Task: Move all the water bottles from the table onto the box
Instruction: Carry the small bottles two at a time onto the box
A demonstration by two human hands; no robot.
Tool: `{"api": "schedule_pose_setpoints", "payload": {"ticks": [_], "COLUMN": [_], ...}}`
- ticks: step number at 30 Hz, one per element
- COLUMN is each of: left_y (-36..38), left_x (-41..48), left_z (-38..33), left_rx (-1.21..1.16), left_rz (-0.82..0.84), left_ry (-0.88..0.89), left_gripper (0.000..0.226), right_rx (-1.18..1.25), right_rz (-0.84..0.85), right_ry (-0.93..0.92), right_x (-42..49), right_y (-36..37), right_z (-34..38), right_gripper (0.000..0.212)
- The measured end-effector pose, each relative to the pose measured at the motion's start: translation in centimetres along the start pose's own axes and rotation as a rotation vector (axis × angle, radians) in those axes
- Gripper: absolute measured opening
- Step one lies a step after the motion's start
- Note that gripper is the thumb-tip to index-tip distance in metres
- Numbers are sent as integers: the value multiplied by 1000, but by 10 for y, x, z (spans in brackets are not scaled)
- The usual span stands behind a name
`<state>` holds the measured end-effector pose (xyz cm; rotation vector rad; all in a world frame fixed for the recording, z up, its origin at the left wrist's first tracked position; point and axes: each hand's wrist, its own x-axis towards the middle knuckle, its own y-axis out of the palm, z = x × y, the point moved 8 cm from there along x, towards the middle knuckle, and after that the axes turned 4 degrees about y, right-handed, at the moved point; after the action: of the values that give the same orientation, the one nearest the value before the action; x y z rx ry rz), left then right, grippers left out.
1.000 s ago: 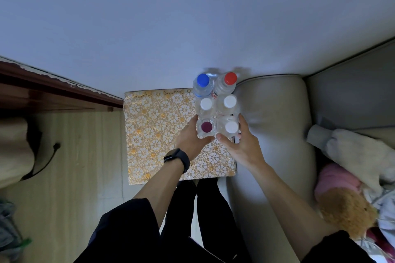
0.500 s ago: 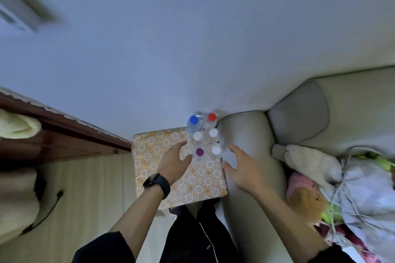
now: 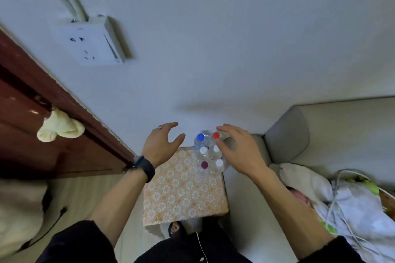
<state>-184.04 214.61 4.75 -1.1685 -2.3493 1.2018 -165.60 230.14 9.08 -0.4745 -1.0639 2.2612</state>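
Several clear water bottles stand in a tight cluster at the far right corner of the flower-patterned box (image 3: 183, 194). Their caps show from above: a blue cap (image 3: 200, 137), a red cap (image 3: 216, 135), a purple cap (image 3: 204, 164) and white caps (image 3: 219, 163). My left hand (image 3: 161, 144), with a black watch on the wrist, hovers left of the cluster with fingers spread and holds nothing. My right hand (image 3: 237, 147) hovers above the cluster's right side, fingers loosely bent and empty, hiding part of the bottles.
A grey sofa arm (image 3: 243, 198) runs along the box's right side, with bedding and a white cable (image 3: 339, 194) further right. A dark wooden door (image 3: 42, 130) with a cloth on its handle is at the left. A wall socket (image 3: 94, 42) sits on the white wall.
Both hands have let go of the front bottles and lifted away from the cluster, spreading apart. The camera has tilted up, showing more wall and the socket.
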Motion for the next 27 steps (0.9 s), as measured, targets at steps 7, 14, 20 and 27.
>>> {"api": "schedule_pose_setpoints", "payload": {"ticks": [7, 14, 20, 27], "left_y": [-56, -82, -85, -24], "left_x": [-73, -234, -460, -738], "left_z": [65, 135, 145, 65], "left_rx": [16, -15, -61, -102], "left_rz": [-178, -436, -825, -1249], "left_ry": [-261, -703, -1102, -1524], "left_gripper": [58, 51, 52, 51], "right_rx": [-18, -80, -54, -55], "right_rz": [208, 466, 747, 1046], "right_ry": [-198, -550, -1029, -1500], "right_x": [28, 5, -129, -390], "right_y": [51, 142, 228, 285], "right_z": [66, 171, 297, 396], "right_gripper": [32, 32, 31, 32]}}
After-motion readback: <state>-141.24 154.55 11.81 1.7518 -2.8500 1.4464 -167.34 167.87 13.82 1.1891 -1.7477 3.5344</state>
